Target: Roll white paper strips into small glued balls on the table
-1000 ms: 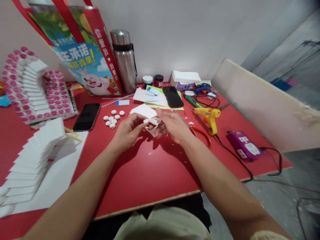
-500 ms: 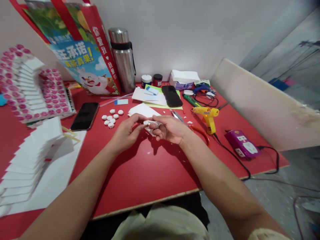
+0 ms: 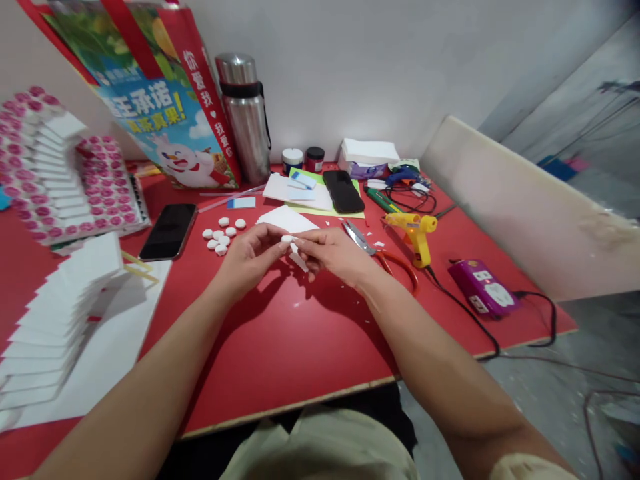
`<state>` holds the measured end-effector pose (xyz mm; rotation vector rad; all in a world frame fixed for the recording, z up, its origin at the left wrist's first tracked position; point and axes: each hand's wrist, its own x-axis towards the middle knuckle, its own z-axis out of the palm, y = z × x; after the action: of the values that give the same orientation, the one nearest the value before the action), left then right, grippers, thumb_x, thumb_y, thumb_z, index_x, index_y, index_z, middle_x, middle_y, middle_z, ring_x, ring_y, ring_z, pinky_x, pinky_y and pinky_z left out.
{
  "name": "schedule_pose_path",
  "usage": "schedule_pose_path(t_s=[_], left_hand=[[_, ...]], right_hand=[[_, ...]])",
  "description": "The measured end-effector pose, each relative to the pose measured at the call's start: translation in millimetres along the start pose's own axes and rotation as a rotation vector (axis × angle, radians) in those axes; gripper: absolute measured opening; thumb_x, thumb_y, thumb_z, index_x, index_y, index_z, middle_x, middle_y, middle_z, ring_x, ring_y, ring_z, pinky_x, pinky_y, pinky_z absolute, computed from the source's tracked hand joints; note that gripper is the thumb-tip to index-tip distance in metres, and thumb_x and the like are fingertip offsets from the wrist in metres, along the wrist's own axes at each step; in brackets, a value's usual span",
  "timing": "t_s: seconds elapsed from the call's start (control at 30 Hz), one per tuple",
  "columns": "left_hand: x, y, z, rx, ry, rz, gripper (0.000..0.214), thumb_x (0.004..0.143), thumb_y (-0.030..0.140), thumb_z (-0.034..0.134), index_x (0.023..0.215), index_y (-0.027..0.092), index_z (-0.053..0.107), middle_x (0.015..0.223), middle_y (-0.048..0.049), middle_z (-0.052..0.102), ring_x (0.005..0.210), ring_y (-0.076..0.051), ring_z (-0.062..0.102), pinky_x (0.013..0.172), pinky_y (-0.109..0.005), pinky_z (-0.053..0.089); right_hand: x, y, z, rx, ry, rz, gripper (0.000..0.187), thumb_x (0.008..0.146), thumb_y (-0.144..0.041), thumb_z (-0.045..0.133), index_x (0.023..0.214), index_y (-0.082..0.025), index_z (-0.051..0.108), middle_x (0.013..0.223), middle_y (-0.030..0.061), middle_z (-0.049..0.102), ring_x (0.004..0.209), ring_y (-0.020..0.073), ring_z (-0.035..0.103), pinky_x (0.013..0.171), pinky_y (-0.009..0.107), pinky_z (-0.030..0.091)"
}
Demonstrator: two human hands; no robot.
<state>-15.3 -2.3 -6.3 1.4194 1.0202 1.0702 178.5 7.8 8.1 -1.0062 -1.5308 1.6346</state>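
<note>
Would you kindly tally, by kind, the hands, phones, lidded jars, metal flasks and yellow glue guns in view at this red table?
Hands: 2, both at a small white piece
Phones: 2
Lidded jars: 2
Metal flask: 1
Yellow glue gun: 1
Total: 8

Both forearms (image 3: pixel 170 353) angle inward; the left hand (image 3: pixel 253 259) and right hand (image 3: pixel 337 253) meet, thumbs and fingertips pinched, the right's lower fingers seemingly curled.
</note>
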Motion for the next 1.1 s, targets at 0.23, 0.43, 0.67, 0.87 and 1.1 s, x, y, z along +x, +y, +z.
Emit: schedule_pose_path(t_s=[0.23,0.43,0.67,0.87,1.1], left_hand=[[-1,-3,7.2,-0.135,0.068,-0.06,0.028,0.084,0.04,0.078,0.1,0.018,0.07,0.092,-0.0061,0.073,0.084,-0.019,0.07,0.079,-0.034,0.059],[-2,-3,13.8,-0.126,0.136,-0.036,0.03,0.08,0.039,0.081,0.098,0.017,0.069,0.094,-0.005,0.073,0.086,-0.018,0.069,0.075,-0.03,0.058],[0,-7,10.0,-0.046,0.136,0.037,0.028,0.077,0.037,0.084,0.092,0.017,0.072,0.088,-0.0051,0.075,0.081,-0.018,0.07,0.073,-0.03,0.056],[1,-8,6.9,-0.043,0.129,0.004,0.024,0.073,0.032,0.087,0.085,0.017,0.071,0.08,-0.0044,0.076,0.077,-0.021,0.073,0.075,-0.036,0.06],[2,-10,1.0,-0.001,0.09,-0.004,0.028,0.075,0.031,0.085,0.099,0.019,0.079,0.087,-0.0063,0.079,0.083,-0.023,0.074,0.08,-0.039,0.06]], right_hand=[[-3,0,10,-0.495,0.334,-0.099,0.028,0.094,-0.035,0.062,0.072,-0.019,0.066,0.062,0.0007,0.067,0.049,0.0111,0.057,0.052,0.024,0.041],[-7,2,22,-0.781,0.445,-0.283,0.024,0.095,-0.027,0.057,0.075,-0.018,0.066,0.069,0.0025,0.069,0.062,0.0136,0.056,0.062,0.027,0.038],[-8,6,20,-0.94,0.376,-0.361,0.026,0.099,-0.023,0.05,0.078,-0.018,0.064,0.074,0.0045,0.069,0.068,0.0154,0.057,0.067,0.029,0.037],[-7,7,16,-0.988,0.305,-0.357,0.024,0.099,-0.022,0.049,0.081,-0.017,0.064,0.077,0.0062,0.069,0.071,0.017,0.058,0.068,0.03,0.038],[-6,8,15,-1.091,0.242,-0.374,0.025,0.099,-0.02,0.046,0.083,-0.015,0.065,0.079,0.0095,0.07,0.073,0.0189,0.057,0.069,0.031,0.036]])
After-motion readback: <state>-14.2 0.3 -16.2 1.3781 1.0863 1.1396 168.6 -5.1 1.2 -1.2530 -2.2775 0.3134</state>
